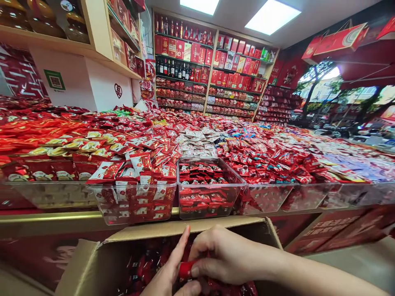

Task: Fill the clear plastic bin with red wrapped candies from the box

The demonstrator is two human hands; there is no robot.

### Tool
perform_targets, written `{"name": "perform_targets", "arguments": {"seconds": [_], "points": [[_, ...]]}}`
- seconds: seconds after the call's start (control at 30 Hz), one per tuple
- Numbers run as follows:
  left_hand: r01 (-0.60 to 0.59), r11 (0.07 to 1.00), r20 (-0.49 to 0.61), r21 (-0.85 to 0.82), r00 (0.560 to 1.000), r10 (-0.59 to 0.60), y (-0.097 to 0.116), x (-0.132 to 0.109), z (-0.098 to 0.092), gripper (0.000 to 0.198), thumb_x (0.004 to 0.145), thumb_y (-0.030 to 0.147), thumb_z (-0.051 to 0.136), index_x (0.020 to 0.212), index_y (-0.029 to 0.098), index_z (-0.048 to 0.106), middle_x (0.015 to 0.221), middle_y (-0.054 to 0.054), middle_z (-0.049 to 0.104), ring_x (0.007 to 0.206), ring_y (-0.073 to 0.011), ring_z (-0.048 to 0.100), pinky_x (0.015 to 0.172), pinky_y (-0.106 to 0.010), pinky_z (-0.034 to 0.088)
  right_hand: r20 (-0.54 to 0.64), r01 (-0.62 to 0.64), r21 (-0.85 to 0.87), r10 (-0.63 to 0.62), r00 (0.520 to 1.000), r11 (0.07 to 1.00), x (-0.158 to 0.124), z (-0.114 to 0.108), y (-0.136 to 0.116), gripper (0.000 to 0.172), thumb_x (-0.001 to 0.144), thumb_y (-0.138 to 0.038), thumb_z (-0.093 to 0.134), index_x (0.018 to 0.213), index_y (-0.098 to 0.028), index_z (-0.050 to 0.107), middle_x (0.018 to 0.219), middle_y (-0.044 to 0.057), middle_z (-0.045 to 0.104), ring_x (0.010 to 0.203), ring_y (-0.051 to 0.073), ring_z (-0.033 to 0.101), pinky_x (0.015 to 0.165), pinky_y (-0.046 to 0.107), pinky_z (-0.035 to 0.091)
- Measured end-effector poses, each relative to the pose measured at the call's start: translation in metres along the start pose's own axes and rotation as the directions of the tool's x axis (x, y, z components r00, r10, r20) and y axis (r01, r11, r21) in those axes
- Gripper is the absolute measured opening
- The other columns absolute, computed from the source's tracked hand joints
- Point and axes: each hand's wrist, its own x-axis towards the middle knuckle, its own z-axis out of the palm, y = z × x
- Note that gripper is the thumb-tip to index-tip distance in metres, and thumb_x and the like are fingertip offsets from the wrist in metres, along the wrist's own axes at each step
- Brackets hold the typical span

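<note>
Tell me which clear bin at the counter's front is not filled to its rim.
The clear bin straight above the cardboard box; its neighbours are heaped over.

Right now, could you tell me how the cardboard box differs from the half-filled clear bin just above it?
The box is opaque brown cardboard with open flaps; the bin is clear plastic with no flaps. The box sits below the counter, the bin on its edge. The right hand pinches a red packet in the box; no hand touches the bin. Both hold red packets.
</note>
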Motion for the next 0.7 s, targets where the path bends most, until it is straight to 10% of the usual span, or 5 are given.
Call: {"name": "perform_targets", "arguments": {"seconds": [0.17,0.37,0.57,0.7], "points": [[0.151,0.988,0.109,-0.043,0.983,-0.146,0.004,-0.001,-0.003,0.075,0.068,0.043,0.061,0.13,0.022,0.025,0.085,-0.004,0.064,0.066,-0.0148,0.057,0.062,-0.025,0.044,-0.286,0.083,-0.061,-0.097,0.953,0.995,-0.003,-0.03,-0.008,0.017,0.077,-0.025,0.051,0.078,-0.014,0.063,0.065,0.001,0.06,0.057,0.008,0.051,0.053,0.018,0.041],[0.082,0.985,0.167,0.15,0.98,-0.107,0.0,0.003,-0.006,0.045,0.073,0.042,0.054,0.112,0.02,0.047,0.08,-0.003,0.061,0.067,-0.0138,0.052,0.063,-0.026,0.04,-0.668,0.075,-0.23,-0.214,0.713,0.97,0.007,-0.102,-0.018,0.017,0.074,-0.027,0.055,0.082,-0.014,0.061,0.07,0.002,0.06,0.058,0.009,0.05,0.053,0.021,0.04],[0.109,0.954,0.182,0.281,0.969,-0.164,-0.009,0.005,-0.009,0.041,0.071,0.037,0.053,0.106,0.015,0.052,0.082,-0.006,0.06,0.068,-0.0153,0.052,0.06,-0.025,0.039,-0.341,-0.134,-0.427,-0.022,0.94,0.894,0.046,-0.122,0.0,0.012,0.071,-0.016,0.053,0.079,-0.014,0.062,0.069,0.001,0.061,0.062,0.009,0.051,0.059,0.022,0.039],[0.093,0.936,0.151,0.341,0.977,-0.152,-0.008,0.006,-0.01,0.038,0.071,0.032,0.051,0.104,0.014,0.054,0.081,-0.007,0.06,0.071,-0.017,0.053,0.061,-0.026,0.04,-0.127,-0.134,-0.402,0.09,0.988,0.906,0.065,-0.123,0.011,0.009,0.07,-0.012,0.052,0.072,-0.012,0.06,0.06,-0.002,0.055,0.055,0.007,0.046,0.054,0.019,0.036]]}}
